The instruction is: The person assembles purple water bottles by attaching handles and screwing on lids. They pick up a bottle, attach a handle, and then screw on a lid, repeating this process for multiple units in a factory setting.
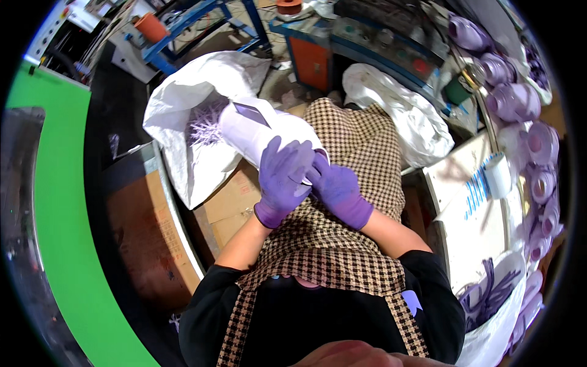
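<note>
A pale lavender plastic jug-shaped housing (244, 131) with a handle lies tilted above my lap, its open near end toward me. My left hand (284, 174), in a purple glove, lies over the side of the housing near that end and steadies it, fingers stretched along it. My right hand (342, 192), gloved likewise, is closed at the housing's near rim with the fingers curled in. Whatever it pinches there, if anything, is hidden. Beyond the housing, thin lavender plastic sprues (208, 127) sit in the mouth of a white woven sack (177, 101).
Similar lavender housings (513, 101) line the right side. A white tabletop (471, 232) there bears a white cylinder (498, 176). Purple strips (489, 293) stick out of a bag at lower right. Cardboard (147, 238) and a green panel (61, 232) lie left; another white sack (397, 116) lies ahead.
</note>
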Demonstrator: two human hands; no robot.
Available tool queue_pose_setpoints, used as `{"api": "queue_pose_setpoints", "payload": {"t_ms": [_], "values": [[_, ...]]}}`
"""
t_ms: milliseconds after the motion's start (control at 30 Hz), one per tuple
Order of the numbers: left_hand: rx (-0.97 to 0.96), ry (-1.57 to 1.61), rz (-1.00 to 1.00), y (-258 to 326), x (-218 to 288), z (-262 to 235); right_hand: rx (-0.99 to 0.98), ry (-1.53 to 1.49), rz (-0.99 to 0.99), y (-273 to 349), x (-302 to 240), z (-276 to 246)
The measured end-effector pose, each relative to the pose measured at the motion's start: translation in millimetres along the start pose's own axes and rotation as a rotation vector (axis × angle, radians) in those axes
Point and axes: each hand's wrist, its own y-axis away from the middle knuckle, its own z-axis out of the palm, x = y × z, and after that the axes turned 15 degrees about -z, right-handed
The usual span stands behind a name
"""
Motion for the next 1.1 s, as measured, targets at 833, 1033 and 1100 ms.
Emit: {"api": "queue_pose_setpoints", "payload": {"t_ms": [833,1033,1100], "values": [[0.116,-0.317,-0.34,-27.6,-52.1,-87.2,-0.449,0.231,0.447,71.0,385.1,96.7],[-0.051,-0.066,-0.421,9.5,-20.8,-73.0,-0.254,0.255,0.608,62.8,377.3,89.6],[-0.04,-0.095,-0.368,5.7,-18.0,-72.9,-0.142,0.192,0.619,49.2,358.7,63.2]]}}
